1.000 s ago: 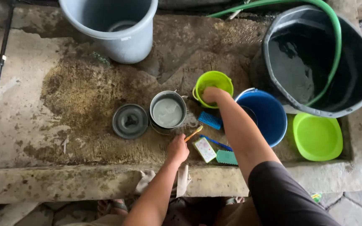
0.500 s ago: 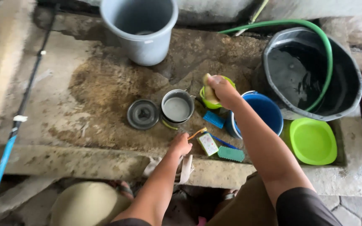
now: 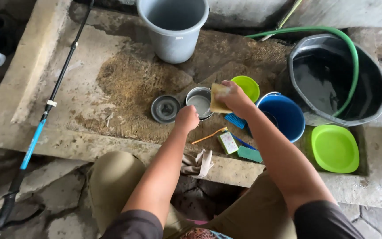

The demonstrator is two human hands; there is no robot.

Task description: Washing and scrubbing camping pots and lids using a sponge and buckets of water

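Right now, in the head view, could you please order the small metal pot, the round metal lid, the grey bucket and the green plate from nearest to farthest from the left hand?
1. Small metal pot: right beside the left hand, just above it.
2. Round metal lid: a little to the hand's left.
3. Grey bucket: well above, at the slab's far edge.
4. Green plate: far to the right.

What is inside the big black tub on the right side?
The black tub holds dark water, and a green hose curves over its rim into it. The water is too dark to show the bottom.
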